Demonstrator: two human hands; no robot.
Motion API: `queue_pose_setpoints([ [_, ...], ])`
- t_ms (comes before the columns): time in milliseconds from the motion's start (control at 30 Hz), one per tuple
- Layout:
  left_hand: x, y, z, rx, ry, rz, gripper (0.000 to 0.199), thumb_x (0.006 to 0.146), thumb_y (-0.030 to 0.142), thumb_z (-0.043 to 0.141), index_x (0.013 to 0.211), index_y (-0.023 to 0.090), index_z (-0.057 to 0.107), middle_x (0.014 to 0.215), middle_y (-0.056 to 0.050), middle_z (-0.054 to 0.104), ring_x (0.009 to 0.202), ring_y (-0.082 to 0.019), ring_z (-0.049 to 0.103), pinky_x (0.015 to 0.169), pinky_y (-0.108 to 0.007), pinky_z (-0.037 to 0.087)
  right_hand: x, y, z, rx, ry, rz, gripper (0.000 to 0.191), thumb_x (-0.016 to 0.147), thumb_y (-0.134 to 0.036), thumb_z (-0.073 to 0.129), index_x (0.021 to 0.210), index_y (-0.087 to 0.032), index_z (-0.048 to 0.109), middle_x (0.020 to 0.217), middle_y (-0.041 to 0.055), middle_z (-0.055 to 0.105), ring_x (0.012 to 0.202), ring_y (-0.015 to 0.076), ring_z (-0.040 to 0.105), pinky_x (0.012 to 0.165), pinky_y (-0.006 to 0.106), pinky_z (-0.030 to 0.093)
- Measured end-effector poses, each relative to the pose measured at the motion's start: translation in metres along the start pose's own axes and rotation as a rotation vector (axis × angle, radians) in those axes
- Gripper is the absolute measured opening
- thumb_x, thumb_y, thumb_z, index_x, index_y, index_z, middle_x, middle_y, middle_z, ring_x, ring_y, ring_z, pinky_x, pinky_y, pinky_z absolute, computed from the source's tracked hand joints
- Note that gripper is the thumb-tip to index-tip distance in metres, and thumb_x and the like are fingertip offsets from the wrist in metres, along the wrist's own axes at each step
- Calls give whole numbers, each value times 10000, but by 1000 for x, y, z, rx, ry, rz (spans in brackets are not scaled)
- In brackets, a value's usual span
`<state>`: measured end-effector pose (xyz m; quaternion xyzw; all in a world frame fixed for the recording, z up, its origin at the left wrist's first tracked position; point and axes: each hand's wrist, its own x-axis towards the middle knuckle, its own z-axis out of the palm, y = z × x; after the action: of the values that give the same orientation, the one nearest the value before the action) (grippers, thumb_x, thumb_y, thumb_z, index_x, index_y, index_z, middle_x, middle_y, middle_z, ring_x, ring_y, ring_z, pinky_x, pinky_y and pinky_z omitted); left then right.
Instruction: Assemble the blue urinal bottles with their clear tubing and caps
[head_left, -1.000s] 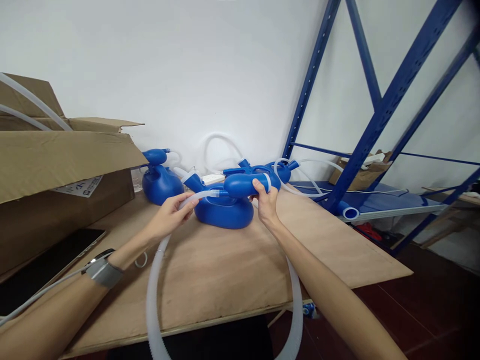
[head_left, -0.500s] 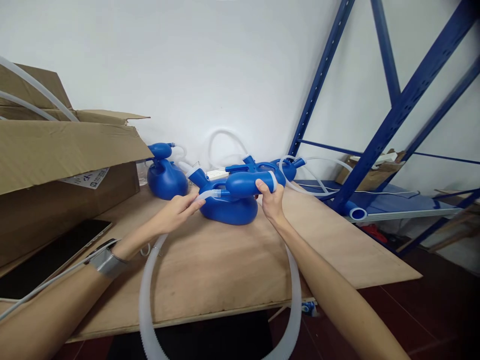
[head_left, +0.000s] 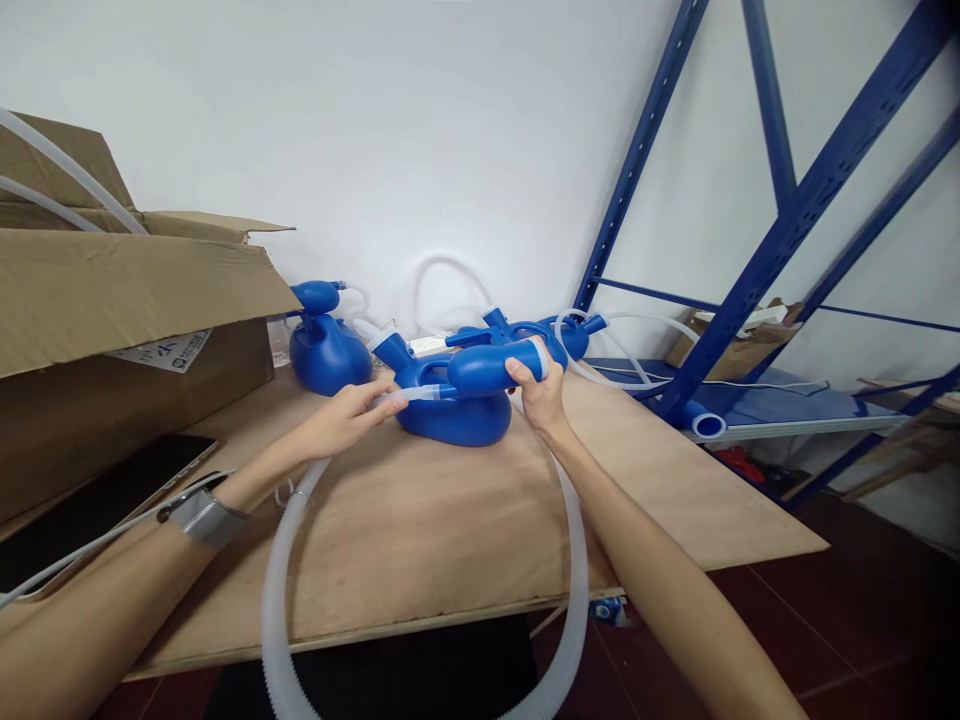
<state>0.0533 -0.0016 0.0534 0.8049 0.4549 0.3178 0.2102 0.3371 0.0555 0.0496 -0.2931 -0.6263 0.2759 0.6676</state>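
Note:
My right hand point(head_left: 543, 390) is closed around the wide, white-rimmed end of a blue plastic tube-shaped cup point(head_left: 484, 370). A translucent hose point(head_left: 424, 393) fits over the cup's narrow left end. Its hose end is pinched between the thumb and fingers of my left hand point(head_left: 358, 415). From there a long translucent corrugated hose point(head_left: 279, 570) loops down past the table edge and up behind my right wrist. Right behind and below the cup sits a blue plastic jug point(head_left: 457, 425) with a flared spout point(head_left: 391, 350), partly hidden by the cup.
More blue jugs stand behind, one at left point(head_left: 326, 358) and others at right point(head_left: 577, 340), with thin hoses. An open cardboard box point(head_left: 135, 300) and a dark tablet point(head_left: 105, 510) lie left on the wooden table point(head_left: 420, 540). A blue metal rack point(head_left: 817, 190) rises at right.
The view has shifted slightly, so everything sits a little further left. The right side of the hanging hose loop has swung left. Both hands keep the same grip.

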Motion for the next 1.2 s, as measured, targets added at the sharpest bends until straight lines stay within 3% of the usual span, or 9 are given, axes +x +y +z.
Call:
queue_pose_setpoints([
  [100,0,2,-3,-63,16,7,462,976,611,472,1087,205,663,779,11,548,675,-153,463,633,-265,361,2,4,0,13,-6,33,357,771,-521,765,792,-242,544,614,-65,534,485,116,494,422,251,445],
  [333,1,3,-1,2,-41,-3,501,959,644,463,845,193,650,713,10,526,676,-161,446,633,-266,360,1,13,-2,12,-80,80,400,754,-558,792,800,-244,550,620,-63,532,515,123,511,442,246,464],
  [667,1,-7,4,20,-130,51,484,995,594,441,926,196,708,811,-9,598,749,-178,509,690,-284,369,-2,11,-1,-1,-127,85,387,762,-536,778,782,-230,543,671,-51,532,542,109,494,435,219,457],
  [867,0,-5,5,-20,-77,26,478,986,606,452,881,194,669,783,0,564,716,-168,480,665,-278,363,-3,9,2,21,-113,100,405,768,-567,765,794,-233,538,659,-56,515,513,111,494,417,234,478],
  [1100,-1,-3,9,-47,-97,48,469,991,612,453,886,198,648,778,0,553,725,-167,475,652,-268,370,-4,10,4,43,-103,116,455,727,-597,798,760,-239,520,641,-54,511,516,116,488,415,240,475],
  [1200,-2,-2,10,-113,-64,1,474,994,625,455,818,201,572,703,31,466,638,-137,412,590,-255,330,-3,13,4,49,-100,119,450,753,-626,767,781,-238,540,622,-51,519,503,123,503,414,248,471],
])
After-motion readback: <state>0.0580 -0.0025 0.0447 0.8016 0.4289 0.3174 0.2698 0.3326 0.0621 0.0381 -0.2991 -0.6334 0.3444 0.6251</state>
